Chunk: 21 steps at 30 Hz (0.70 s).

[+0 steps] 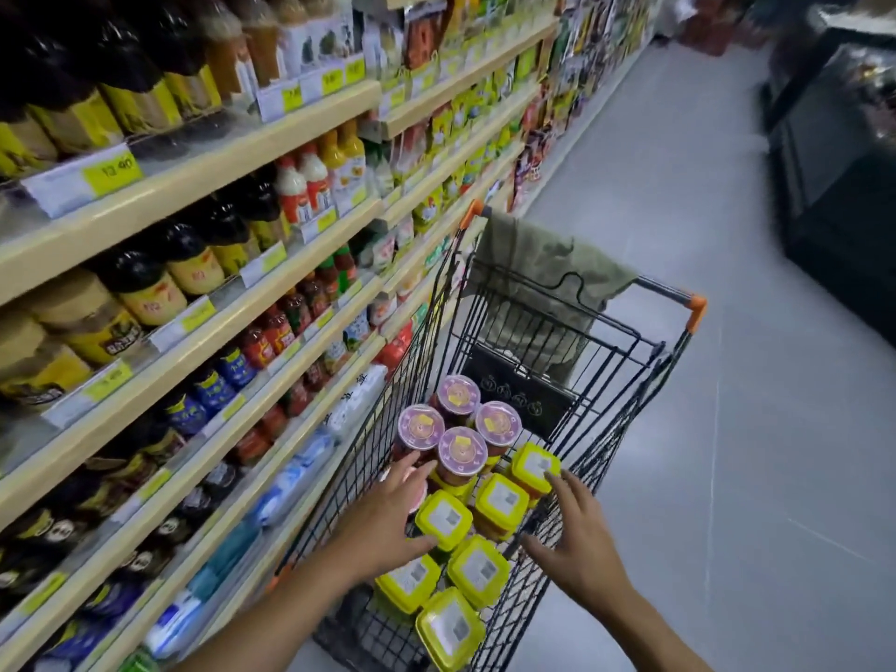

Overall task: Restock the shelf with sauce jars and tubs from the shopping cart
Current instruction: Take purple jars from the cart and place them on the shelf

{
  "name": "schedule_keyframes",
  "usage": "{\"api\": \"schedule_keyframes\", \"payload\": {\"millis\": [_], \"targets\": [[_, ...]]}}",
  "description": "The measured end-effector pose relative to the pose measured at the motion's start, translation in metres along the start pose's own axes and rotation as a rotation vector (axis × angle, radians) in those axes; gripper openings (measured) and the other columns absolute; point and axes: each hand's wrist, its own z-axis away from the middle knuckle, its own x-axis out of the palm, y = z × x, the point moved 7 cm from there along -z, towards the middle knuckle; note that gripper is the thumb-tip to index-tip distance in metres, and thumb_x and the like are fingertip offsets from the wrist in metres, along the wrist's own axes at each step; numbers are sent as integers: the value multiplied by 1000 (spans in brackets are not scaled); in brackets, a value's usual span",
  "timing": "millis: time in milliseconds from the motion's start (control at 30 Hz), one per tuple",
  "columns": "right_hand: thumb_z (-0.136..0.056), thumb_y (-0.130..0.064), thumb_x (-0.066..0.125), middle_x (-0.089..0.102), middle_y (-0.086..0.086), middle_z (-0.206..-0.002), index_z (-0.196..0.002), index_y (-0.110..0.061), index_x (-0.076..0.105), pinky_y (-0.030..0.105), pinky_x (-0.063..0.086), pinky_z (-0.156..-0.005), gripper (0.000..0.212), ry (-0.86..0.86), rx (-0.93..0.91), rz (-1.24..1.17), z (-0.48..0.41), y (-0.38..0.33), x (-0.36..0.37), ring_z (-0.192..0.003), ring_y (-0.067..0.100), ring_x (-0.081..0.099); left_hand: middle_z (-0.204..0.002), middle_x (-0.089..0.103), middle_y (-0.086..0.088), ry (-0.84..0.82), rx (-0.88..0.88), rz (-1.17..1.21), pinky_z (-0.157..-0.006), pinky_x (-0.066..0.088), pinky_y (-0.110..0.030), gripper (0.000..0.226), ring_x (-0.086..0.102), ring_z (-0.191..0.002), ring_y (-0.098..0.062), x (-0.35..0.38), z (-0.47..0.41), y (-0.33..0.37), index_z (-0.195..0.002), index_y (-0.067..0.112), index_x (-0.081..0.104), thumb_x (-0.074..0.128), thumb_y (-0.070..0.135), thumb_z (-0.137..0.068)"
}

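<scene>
A black wire shopping cart with orange corners stands against the shelf on my left. Its basket holds several square tubs with yellow lids and several round jars with pink lids. My left hand reaches into the basket with fingers spread, fingertips at a pink-lidded jar and thumb beside a yellow-lidded tub. My right hand hovers over the basket's right side, fingers straight, fingertips touching the far yellow tub. Neither hand holds anything.
Tiered cream shelves of sauce bottles, jars and packets with yellow price tags run along the left. A green cloth hangs over the cart's far end. Grey floor lies to the right, with a dark display case at far right.
</scene>
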Motion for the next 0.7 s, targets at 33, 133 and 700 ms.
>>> {"api": "schedule_keyframes", "payload": {"millis": [33,133,700], "targets": [[-78,-56,70,20,3,-164,-158,-28,23,40,25,-119,96,-20,-3,3,-13,3,2,-151,23,19,-167,-6,21,-9,-17,-19,-96,49,-35,98,47,-137,-15,2,-11,-1,-157,50,3,65,64,-82],[-77,-56,70,20,5,-164,-157,-25,26,40,24,-119,97,-99,-40,16,-55,9,6,-150,25,19,-167,3,17,1,-73,-102,-85,55,-38,98,57,-127,-20,7,-46,-3,-157,46,-1,62,63,-84],[-72,-52,73,34,14,-156,-155,-23,25,47,43,-107,101,-305,-104,311,-243,69,80,-138,36,39,-169,-6,-9,-295,-279,-407,-80,53,-42,118,56,-126,-37,100,-208,-31,-161,24,-10,72,57,-83]]}}
